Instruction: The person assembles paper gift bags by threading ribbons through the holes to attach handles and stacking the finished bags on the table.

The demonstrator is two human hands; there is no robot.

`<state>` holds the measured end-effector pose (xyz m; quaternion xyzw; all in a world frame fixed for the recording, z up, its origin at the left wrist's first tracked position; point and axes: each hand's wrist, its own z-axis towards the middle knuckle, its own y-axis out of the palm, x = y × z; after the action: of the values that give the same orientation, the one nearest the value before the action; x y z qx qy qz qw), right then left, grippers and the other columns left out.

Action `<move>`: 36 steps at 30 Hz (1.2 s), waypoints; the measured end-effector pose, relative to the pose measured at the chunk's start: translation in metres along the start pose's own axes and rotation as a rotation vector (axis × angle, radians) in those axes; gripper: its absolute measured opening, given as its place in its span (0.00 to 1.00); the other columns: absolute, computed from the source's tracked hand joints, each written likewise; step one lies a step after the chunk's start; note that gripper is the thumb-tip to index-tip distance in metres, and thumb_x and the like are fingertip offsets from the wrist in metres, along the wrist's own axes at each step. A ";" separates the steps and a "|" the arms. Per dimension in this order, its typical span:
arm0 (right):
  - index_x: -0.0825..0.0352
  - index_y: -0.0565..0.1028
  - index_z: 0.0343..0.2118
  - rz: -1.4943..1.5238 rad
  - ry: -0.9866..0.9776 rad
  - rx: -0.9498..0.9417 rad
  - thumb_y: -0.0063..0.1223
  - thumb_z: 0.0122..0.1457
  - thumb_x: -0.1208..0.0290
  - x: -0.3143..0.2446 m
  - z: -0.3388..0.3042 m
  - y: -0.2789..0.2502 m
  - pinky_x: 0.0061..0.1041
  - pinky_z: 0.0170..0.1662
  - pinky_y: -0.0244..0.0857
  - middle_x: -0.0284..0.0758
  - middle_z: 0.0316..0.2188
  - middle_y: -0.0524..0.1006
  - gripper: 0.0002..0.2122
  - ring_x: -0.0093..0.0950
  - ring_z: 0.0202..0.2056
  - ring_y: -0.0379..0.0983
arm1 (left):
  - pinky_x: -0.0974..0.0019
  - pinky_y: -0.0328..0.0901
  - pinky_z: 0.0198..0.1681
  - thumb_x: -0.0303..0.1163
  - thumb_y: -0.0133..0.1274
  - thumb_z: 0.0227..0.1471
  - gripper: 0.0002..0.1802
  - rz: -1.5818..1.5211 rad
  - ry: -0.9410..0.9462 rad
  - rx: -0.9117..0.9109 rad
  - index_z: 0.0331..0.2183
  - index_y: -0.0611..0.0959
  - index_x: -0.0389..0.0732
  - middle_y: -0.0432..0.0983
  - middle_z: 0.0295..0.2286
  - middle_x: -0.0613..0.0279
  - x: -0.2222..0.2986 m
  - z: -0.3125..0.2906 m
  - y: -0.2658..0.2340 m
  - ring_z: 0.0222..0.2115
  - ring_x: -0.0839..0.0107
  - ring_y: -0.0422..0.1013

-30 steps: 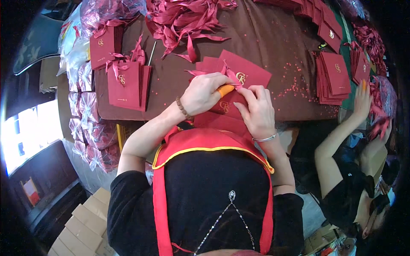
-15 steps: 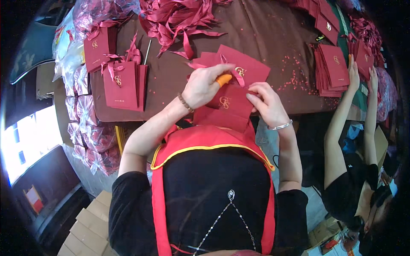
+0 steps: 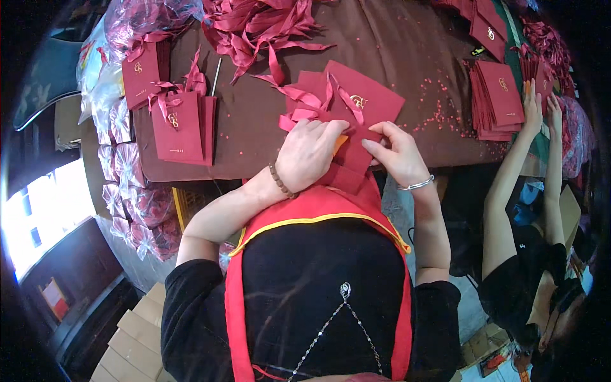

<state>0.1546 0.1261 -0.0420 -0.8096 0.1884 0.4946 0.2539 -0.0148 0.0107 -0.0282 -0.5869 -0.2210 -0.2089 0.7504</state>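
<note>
Head: red bag [image 3: 354,153] in right hand [image 3: 402,155]

The person's two bare forearms reach from the near side toward the middle of the scene, both elbows bent; the left forearm [image 3: 232,207] slants toward the far right, while the right forearm [image 3: 433,223] runs almost straight toward the far side, leaning slightly left. The left hand [image 3: 310,149] is turned back upward, its fingers curled and partly hidden, one digit stretched to the right; the right hand [image 3: 402,156], close by but apart from it, points left, thumb and forefinger brought together in a pinch, the remaining fingers folded and mostly out of sight.
</note>
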 end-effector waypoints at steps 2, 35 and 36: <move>0.73 0.72 0.36 -0.117 -0.047 0.011 0.56 0.48 0.71 0.004 0.000 0.002 0.24 0.30 0.64 0.38 0.25 0.70 0.14 0.26 0.27 0.70 | 0.61 0.61 0.30 0.25 0.51 0.44 0.11 0.031 0.029 -0.006 0.35 0.76 0.41 0.72 0.22 0.59 0.001 0.002 -0.002 0.24 0.60 0.69; 0.74 0.70 0.33 0.196 -0.119 -0.020 0.53 0.52 0.80 -0.001 -0.015 0.009 0.13 0.24 0.67 0.31 0.34 0.65 0.07 0.16 0.27 0.67 | 0.59 0.59 0.25 0.29 0.54 0.44 0.04 -0.088 0.074 0.049 0.24 0.74 0.41 0.69 0.16 0.58 -0.001 0.007 0.012 0.19 0.58 0.67; 0.74 0.70 0.33 0.196 -0.119 -0.022 0.53 0.52 0.80 0.000 -0.015 0.010 0.13 0.24 0.67 0.31 0.34 0.65 0.07 0.16 0.27 0.67 | 0.59 0.59 0.25 0.29 0.54 0.44 0.04 -0.087 0.072 0.049 0.24 0.74 0.41 0.69 0.16 0.58 0.000 0.006 0.013 0.19 0.58 0.67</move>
<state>0.1598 0.1090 -0.0384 -0.7593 0.2456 0.5663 0.2061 -0.0084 0.0197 -0.0369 -0.5501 -0.2244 -0.2570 0.7623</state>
